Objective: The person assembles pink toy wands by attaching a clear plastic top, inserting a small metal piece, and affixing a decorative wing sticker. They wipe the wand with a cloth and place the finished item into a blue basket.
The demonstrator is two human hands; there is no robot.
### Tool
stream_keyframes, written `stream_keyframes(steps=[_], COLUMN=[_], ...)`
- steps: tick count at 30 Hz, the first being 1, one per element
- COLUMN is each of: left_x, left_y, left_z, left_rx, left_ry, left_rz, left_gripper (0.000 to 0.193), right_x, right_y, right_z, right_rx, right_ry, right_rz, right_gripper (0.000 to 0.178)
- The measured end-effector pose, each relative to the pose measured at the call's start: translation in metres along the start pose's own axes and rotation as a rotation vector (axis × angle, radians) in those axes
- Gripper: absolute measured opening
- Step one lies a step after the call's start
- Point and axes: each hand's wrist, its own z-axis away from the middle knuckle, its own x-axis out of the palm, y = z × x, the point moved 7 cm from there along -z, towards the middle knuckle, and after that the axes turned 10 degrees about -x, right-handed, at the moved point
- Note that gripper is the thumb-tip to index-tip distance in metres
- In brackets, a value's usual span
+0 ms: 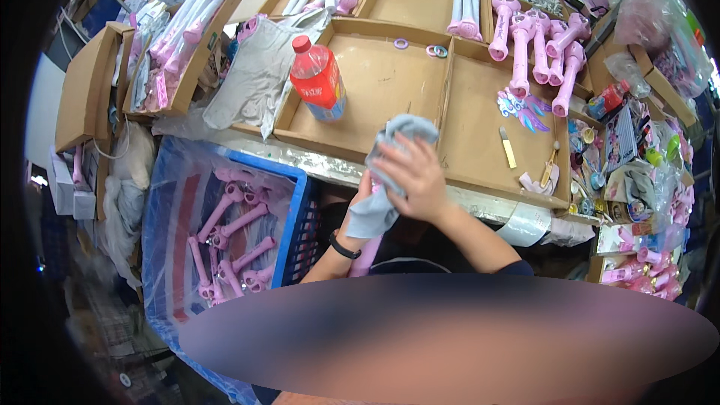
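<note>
Just in front of the table's near edge, my left hand (pixel 358 206) is closed around a pink toy wand part (pixel 365 257), whose lower end points down toward my lap. Over its upper end lies a grey-blue cloth (pixel 375 211), which hangs down across my left fingers and hides part of them. My right hand (pixel 415 178) presses the cloth against the pink part from above, fingers bent over it. Between the two hands the top of the pink part is covered.
A red-capped drink bottle (pixel 318 79) stands in a cardboard tray (pixel 382 82). Several pink handles (pixel 540 45), a yellow cutter (pixel 508 148) and shiny wing pieces (pixel 523 109) lie to the right. At left, a blue crate (pixel 300 210) holds pink parts; a grey cloth (pixel 259 67) lies behind.
</note>
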Motion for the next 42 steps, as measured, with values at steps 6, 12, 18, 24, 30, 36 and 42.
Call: stream_keyframes(steps=[6,12,18,24,30,36,42], left_x=[0.036,0.057,0.062,0.065,0.063,0.067,0.07], left_y=[0.016,-0.006,-0.032,-0.042,-0.043,-0.043,-0.04], left_z=[0.015,0.031,0.025,0.029,0.028,0.028,0.029], left_rx=[0.156,0.191,0.137,-0.025,-0.095,-0.096,-0.08], left_ry=[0.464,0.626,0.685,0.583,0.558,0.546,0.536], left_rz=[-1.423,-1.762,-2.25,-2.619,-2.641,-2.68,-2.737], left_gripper=[0.071,0.068,0.065,0.069,0.059,0.05,0.069], right_x=[-0.026,-0.037,-0.038,-0.039,-0.036,-0.036,-0.036], right_y=[0.03,0.031,0.022,0.014,0.016,0.015,0.018], right_z=[0.005,0.04,0.047,0.051,0.052,0.052,0.055], right_rx=[0.119,0.331,0.295,0.235,0.269,0.259,0.261], right_ry=[0.149,0.243,0.218,0.324,0.277,0.279,0.268], right_rz=[-0.069,-0.103,0.015,0.046,0.112,0.076,0.079], right_gripper=[0.026,0.022,0.016,0.018,0.02,0.018,0.016])
